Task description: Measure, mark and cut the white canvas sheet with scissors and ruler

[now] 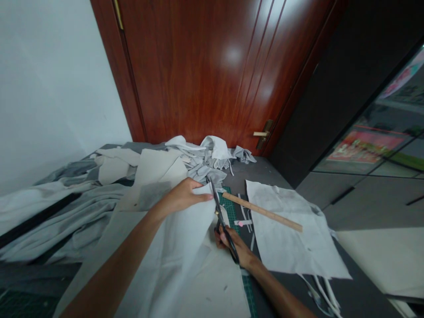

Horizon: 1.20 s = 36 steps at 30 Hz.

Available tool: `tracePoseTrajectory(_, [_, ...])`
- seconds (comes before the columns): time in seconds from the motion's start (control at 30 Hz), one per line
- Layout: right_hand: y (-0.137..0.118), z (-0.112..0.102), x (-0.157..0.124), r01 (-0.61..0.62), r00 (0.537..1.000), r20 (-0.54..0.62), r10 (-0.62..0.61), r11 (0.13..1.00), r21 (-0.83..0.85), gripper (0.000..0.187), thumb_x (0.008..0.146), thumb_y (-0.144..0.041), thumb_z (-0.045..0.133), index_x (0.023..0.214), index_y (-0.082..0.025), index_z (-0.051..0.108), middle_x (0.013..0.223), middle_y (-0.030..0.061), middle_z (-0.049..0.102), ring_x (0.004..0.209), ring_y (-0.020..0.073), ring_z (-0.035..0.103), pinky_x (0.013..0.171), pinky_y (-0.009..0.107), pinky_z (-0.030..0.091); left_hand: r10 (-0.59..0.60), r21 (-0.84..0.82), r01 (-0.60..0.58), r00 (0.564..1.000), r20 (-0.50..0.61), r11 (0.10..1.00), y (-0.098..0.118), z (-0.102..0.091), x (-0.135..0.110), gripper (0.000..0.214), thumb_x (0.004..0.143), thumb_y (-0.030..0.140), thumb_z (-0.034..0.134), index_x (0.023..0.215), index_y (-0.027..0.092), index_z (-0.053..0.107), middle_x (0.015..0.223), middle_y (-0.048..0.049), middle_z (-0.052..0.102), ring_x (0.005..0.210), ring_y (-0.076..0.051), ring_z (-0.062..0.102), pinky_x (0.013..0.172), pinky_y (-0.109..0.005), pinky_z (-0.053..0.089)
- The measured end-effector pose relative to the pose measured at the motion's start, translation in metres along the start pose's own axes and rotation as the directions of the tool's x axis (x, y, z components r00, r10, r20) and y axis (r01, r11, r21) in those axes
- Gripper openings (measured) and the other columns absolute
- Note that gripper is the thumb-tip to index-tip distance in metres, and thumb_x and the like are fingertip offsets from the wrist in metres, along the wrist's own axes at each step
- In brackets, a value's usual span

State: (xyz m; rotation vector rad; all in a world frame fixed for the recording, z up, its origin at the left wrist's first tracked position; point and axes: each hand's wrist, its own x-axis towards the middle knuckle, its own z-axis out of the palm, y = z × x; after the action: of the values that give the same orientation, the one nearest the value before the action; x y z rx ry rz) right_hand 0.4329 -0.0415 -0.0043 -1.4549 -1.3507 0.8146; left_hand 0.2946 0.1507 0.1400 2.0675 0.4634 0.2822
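Observation:
White fabric (172, 247) hangs from my left hand (185, 194), whose thumb and fingers pinch its upper edge. In my right hand (233, 245) is a pair of black scissors (217, 207), fingers through the handles. Its blades point up and away, right beside the fabric's edge near my left thumb. Whether the blades are on the cloth, I cannot tell. Under the fabric lie pale pattern sheets (218, 282) and a green cutting mat (230, 207), of which a strip shows.
A wooden ruler (265, 213) lies across a white cloth piece (291, 247) on the right. Crumpled scraps (212, 154) are heaped at the back, by a brown door (205, 70). Folded grey-white cloth (82, 221) covers the left. A dark cabinet (331, 132) stands at right.

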Motion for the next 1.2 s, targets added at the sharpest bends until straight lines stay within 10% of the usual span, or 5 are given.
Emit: tracePoseTrajectory(1.2, [0.008,0.003,0.008,0.043,0.999,-0.018,-0.045,0.995,-0.090,0.068,0.091,-0.086,0.029,0.068,-0.023,0.042,0.063,-0.0016,0.045,0.060,0.0138,0.042,0.059,0.030,0.033,0.019,0.094,-0.012,0.997,-0.076,0.995,0.007,-0.001,-0.001,0.042,0.071,0.056,0.076,0.079,0.014,0.075,0.068,-0.0016,0.067,0.059,-0.017,0.054,0.051,-0.024,0.035])
